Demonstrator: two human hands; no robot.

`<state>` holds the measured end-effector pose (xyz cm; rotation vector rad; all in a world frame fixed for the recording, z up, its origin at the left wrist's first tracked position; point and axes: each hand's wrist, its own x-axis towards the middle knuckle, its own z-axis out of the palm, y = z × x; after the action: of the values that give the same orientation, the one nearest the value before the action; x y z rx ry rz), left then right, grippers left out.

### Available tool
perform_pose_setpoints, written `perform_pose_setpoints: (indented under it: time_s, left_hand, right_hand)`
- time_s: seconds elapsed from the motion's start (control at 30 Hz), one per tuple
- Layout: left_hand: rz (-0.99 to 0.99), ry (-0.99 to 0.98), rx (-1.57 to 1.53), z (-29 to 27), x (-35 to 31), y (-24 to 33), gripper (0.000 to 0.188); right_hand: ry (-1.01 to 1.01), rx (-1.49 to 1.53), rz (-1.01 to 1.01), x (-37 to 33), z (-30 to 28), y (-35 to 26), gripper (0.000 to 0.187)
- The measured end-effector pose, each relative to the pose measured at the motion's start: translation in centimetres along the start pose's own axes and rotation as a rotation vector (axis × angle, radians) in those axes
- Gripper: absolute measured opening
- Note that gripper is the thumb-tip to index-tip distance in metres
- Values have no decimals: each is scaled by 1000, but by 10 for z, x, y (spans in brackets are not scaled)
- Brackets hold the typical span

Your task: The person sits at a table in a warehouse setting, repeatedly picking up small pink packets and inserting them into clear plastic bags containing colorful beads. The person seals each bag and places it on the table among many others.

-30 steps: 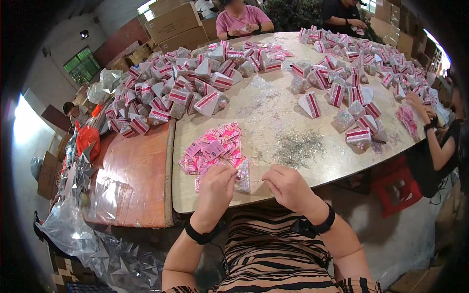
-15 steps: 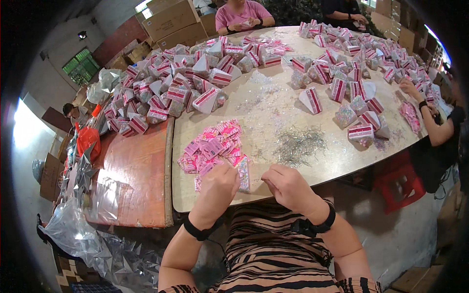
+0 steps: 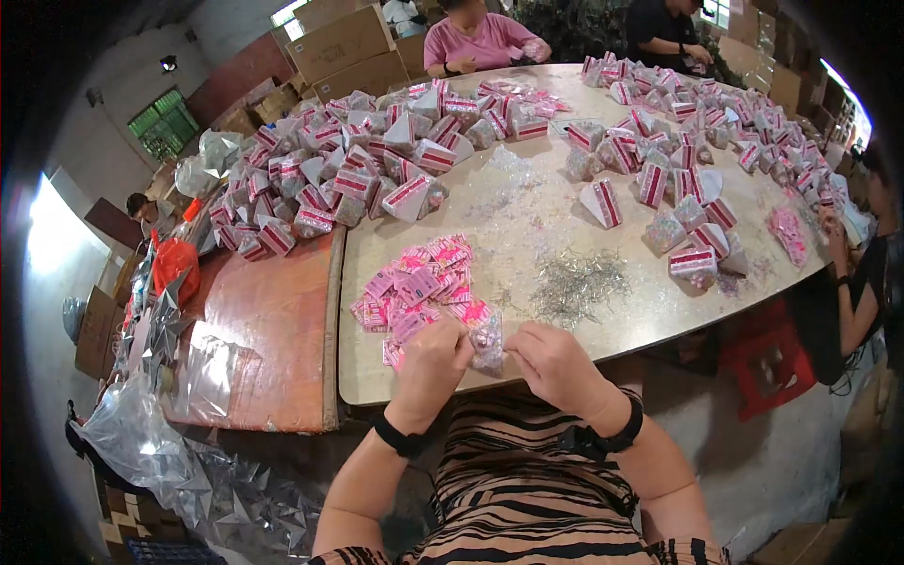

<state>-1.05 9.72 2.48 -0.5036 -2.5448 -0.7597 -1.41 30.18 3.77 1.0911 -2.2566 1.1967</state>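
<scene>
A small clear bag of shiny pale bits, pink at its top, is between my hands at the table's near edge. My left hand is closed, pinching the bag's left side. My right hand is also closed, thumb and fingers pressed together by the bag's right edge; what it pinches is too small to make out. Beyond my left hand lies a loose heap of pink printed cards. Thin silvery metal pieces, like pins or wires, form a tangled pile beyond my right hand.
Filled bags with pink-and-white tops form a big heap at far left and another at right. Three people work around the table. A red-brown board adjoins at left; a red stool stands at right.
My hands have come slightly closer together, and the bag now lies between them, a little further right. The view has shifted slightly. Across the table, the pink-shirted person's hands have moved.
</scene>
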Motion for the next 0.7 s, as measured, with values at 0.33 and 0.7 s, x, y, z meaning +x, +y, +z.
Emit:
perform_pose_setpoints:
  time_s: [0.33,0.7]
  left_hand:
    - [-1,131,-64,7,-7,4,15]
    - [-162,50,-89,12,-20,24,65]
  right_hand:
    - [2,11,52,-5,1,7,9]
    - [1,-42,30,5,12,12,10]
